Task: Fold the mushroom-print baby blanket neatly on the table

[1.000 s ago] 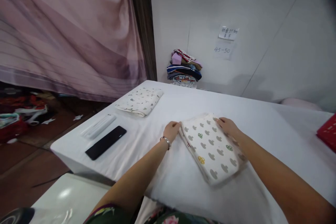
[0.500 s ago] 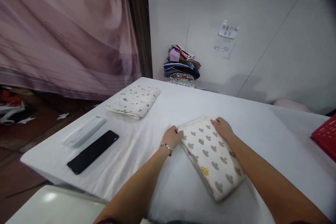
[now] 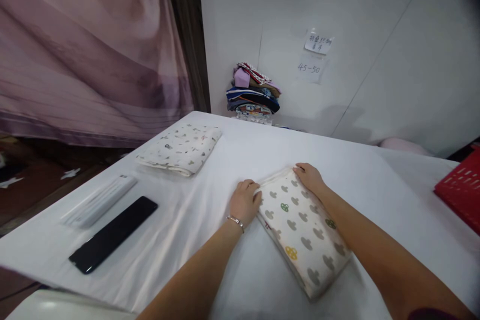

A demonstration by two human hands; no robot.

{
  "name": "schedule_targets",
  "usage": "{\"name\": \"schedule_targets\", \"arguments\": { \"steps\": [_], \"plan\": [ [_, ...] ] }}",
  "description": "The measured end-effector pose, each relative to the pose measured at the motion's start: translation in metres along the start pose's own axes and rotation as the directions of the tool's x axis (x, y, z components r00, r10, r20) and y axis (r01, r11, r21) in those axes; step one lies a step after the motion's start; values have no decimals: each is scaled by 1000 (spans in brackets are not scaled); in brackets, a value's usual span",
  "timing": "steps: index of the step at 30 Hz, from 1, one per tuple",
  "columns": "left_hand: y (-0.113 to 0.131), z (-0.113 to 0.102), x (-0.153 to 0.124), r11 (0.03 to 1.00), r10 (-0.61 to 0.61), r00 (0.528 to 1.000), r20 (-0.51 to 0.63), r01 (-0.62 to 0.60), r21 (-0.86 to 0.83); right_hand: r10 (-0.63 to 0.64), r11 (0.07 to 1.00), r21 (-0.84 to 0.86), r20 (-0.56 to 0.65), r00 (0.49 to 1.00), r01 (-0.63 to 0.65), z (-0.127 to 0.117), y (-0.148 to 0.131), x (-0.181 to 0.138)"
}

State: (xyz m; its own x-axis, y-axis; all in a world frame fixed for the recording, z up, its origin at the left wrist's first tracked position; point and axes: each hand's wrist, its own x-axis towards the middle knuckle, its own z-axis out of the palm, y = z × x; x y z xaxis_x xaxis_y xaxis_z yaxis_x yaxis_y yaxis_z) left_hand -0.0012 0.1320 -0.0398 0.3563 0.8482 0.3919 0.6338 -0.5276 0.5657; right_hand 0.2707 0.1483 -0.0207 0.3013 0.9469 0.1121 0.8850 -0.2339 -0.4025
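A folded white cloth with grey mushroom prints and a few green and yellow motifs lies at a slant on the white-covered table. At its far left corner, my left hand, with a bracelet at the wrist, has its thumb over the edge and its fingers curled around the side. My right hand grips the far right corner, fingertips at the edge and partly hidden. Both forearms reach in from below, the right one passing over the cloth's right side. A second folded white cloth with small prints rests farther left.
On the table's left side lie a black phone and a white wrapped packet. A red perforated basket stands at the right edge. Behind the table rises a stack of folded fabrics against the wall. A pink curtain hangs at left.
The view has shifted slightly, so the phone and packet appear lower and farther left. Both hands stay at the cloth's far corners, the left hand's fingers a little more spread.
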Motion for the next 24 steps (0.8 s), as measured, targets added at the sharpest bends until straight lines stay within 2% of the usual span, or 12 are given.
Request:
{"name": "schedule_targets", "arguments": {
  "steps": [5, 11, 13, 15, 17, 19, 21, 24],
  "plan": [
    [2, -1, 5, 993, -121, 991, 61, 121, 4, 56, 998, -4, -12, 998, -56, 8, 1, 4],
    [0, 0, 5, 994, -110, 991, 82, 109, 20, 39, 999, 9, 27, 999, -39, -2, 3, 3],
    [-1, 1, 4, 995, -104, 991, 81, 102, 20, 1, 1000, -11, -10, 1000, -1, -6, 0, -5],
    [-1, 2, 4, 995, -104, 992, 76, 103, 18, -120, 990, -70, -26, 992, 118, -4, -5, -14],
    [0, 2, 5, 994, -103, 992, 78, 102, 26, -250, 958, -128, 60, 966, 256, 1, -10, -23],
    [1, 1, 6, 994, -101, 992, 81, 98, 38, -283, 940, -138, 197, 939, 312, 6, -14, -26],
    [1, 1, 7, 994, -101, 992, 82, 97, 50, -246, 951, -115, 287, 926, 288, 6, -17, -25],
    [-1, 1, 6, 994, -92, 993, 77, 87, 58, -201, 968, -85, 296, 934, 235, -3, -23, -31]
  ]
}}
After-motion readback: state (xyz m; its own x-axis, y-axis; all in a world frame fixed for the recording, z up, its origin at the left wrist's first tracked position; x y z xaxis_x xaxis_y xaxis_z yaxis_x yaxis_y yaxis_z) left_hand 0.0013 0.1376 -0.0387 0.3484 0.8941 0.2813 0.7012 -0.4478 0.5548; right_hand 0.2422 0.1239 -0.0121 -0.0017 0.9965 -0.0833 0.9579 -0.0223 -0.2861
